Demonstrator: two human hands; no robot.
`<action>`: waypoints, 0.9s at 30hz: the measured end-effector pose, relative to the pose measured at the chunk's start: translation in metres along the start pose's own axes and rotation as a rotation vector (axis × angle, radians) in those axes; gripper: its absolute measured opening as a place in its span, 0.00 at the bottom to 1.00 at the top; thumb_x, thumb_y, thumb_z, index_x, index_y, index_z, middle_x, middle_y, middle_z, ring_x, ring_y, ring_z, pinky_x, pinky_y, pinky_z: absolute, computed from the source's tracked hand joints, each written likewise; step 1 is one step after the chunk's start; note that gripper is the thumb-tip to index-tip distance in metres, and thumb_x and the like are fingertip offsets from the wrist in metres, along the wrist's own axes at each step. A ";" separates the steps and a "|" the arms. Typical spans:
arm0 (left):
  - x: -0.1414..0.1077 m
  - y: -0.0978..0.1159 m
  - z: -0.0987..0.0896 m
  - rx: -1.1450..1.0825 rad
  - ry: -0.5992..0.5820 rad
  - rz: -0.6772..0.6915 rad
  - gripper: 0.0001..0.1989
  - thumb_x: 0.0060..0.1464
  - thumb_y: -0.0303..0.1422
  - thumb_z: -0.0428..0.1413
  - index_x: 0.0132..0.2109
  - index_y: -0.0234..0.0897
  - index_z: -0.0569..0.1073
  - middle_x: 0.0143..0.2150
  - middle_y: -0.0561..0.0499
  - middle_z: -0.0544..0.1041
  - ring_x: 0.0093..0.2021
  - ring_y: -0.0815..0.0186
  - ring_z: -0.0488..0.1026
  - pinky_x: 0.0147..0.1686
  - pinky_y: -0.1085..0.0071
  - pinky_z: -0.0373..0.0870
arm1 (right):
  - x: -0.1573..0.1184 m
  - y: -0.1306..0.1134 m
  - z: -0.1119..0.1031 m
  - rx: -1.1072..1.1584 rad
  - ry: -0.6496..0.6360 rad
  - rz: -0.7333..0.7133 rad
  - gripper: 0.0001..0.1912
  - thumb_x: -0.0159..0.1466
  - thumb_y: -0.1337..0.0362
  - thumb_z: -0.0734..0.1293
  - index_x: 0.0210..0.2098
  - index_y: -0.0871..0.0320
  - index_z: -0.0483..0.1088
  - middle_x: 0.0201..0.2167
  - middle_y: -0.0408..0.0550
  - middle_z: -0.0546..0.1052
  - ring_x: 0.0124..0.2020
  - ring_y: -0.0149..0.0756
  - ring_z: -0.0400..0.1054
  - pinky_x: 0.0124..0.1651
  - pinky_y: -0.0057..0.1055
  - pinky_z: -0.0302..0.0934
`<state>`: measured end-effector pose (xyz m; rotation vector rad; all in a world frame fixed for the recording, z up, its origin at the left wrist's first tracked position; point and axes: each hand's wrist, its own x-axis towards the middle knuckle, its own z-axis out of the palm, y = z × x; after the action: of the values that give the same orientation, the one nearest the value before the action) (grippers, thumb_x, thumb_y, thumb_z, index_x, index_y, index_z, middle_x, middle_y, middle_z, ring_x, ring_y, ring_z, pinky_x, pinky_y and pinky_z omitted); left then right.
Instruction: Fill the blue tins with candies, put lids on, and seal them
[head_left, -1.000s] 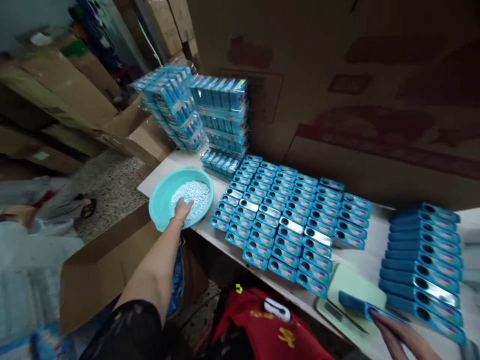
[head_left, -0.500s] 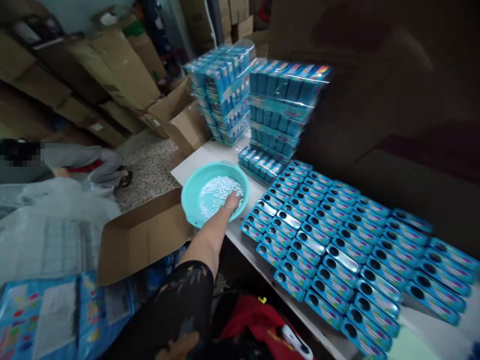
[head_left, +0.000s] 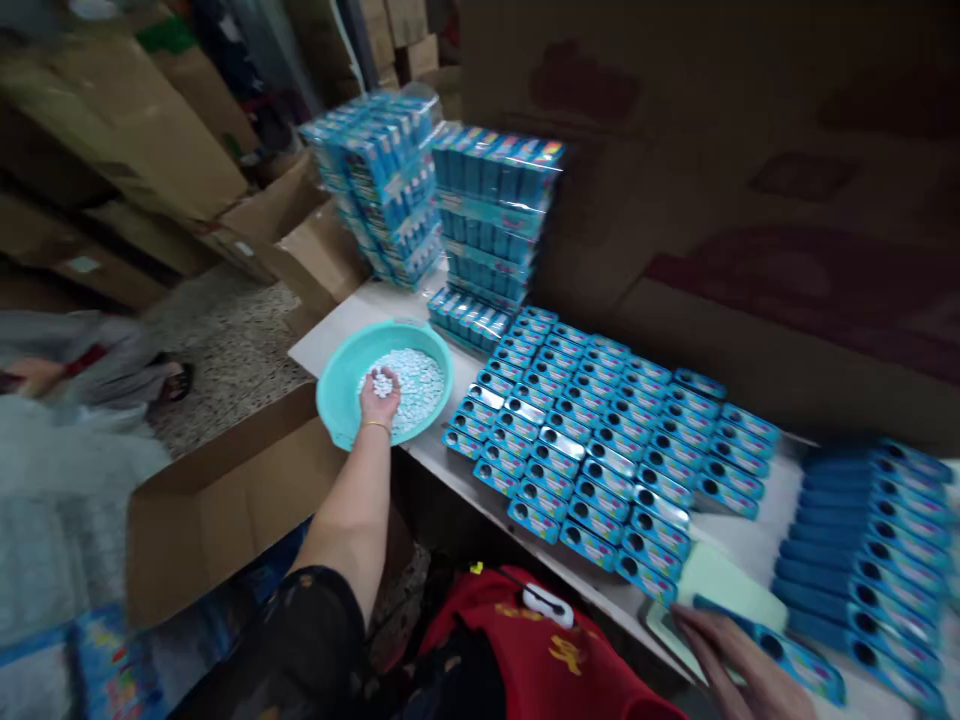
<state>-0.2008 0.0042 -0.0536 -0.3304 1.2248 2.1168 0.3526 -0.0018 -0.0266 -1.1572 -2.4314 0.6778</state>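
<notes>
My left hand is palm up inside a turquoise basin, its fingers curled around a small heap of white pieces. More small white pieces lie on the basin floor, too small to make out in kind. At the lower right, my right hand is slightly blurred, with fingers stretched out. It lies over a blue printed box and beside a pale green tray-like thing; whether it touches the box I cannot tell.
Rows of blue boxes with round dark holes cover the white table. Shrink-wrapped stacks stand behind the basin. More boxes line the right. An open carton is at left, near a seated person's leg.
My left hand has turned palm up in the basin and now holds white pieces. My right hand has come into view at lower right. The view has swung rightward.
</notes>
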 end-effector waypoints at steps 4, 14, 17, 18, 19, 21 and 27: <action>-0.045 -0.014 0.015 0.003 -0.199 -0.245 0.09 0.59 0.32 0.45 0.33 0.37 0.66 0.23 0.56 0.65 0.19 0.80 0.62 0.16 0.86 0.58 | 0.022 -0.055 0.003 0.279 -0.053 0.175 0.11 0.62 0.60 0.60 0.37 0.53 0.73 0.35 0.47 0.76 0.38 0.35 0.71 0.42 0.29 0.65; -0.299 -0.178 0.008 0.761 -0.628 -0.822 0.09 0.48 0.35 0.57 0.34 0.34 0.70 0.20 0.56 0.66 0.13 0.80 0.55 0.10 0.85 0.43 | 0.035 -0.056 0.074 1.811 -0.188 0.933 0.21 0.58 0.46 0.60 0.31 0.59 0.66 0.24 0.42 0.70 0.25 0.28 0.65 0.33 0.30 0.63; -0.344 -0.221 0.005 0.964 -0.640 -0.667 0.14 0.45 0.42 0.58 0.33 0.34 0.71 0.17 0.55 0.66 0.13 0.78 0.56 0.10 0.82 0.43 | 0.004 -0.030 0.067 1.858 -0.183 1.027 0.21 0.59 0.47 0.59 0.25 0.60 0.62 0.15 0.38 0.63 0.16 0.26 0.57 0.24 0.28 0.60; -0.355 -0.233 0.005 1.011 -0.643 -0.613 0.15 0.45 0.44 0.57 0.32 0.34 0.72 0.16 0.55 0.66 0.12 0.77 0.57 0.11 0.81 0.44 | -0.005 -0.021 0.061 1.856 -0.176 1.030 0.20 0.60 0.48 0.59 0.25 0.60 0.61 0.15 0.38 0.64 0.15 0.26 0.56 0.22 0.27 0.59; -0.364 -0.243 0.005 1.052 -0.654 -0.565 0.16 0.45 0.45 0.57 0.32 0.34 0.72 0.16 0.55 0.67 0.12 0.76 0.57 0.11 0.80 0.45 | -0.014 -0.011 0.054 1.853 -0.178 1.023 0.20 0.61 0.49 0.59 0.24 0.60 0.61 0.15 0.39 0.64 0.14 0.26 0.55 0.21 0.27 0.57; -0.379 -0.262 0.005 1.132 -0.693 -0.476 0.16 0.46 0.46 0.56 0.30 0.35 0.73 0.17 0.54 0.68 0.12 0.75 0.58 0.13 0.78 0.48 | -0.028 0.007 0.039 1.843 -0.233 1.003 0.20 0.62 0.50 0.58 0.23 0.60 0.61 0.14 0.39 0.64 0.13 0.26 0.54 0.18 0.26 0.56; -0.416 -0.298 0.007 1.331 -0.800 -0.147 0.12 0.48 0.40 0.55 0.22 0.38 0.73 0.12 0.55 0.64 0.16 0.71 0.61 0.22 0.75 0.60 | -0.057 0.044 0.015 1.876 -0.251 1.010 0.23 0.60 0.45 0.57 0.26 0.60 0.63 0.14 0.40 0.65 0.14 0.29 0.58 0.17 0.26 0.55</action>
<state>0.3061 -0.0608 -0.0369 0.8813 1.6475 0.7586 0.4055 -0.0268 -0.0703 -1.0763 -0.2118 2.4789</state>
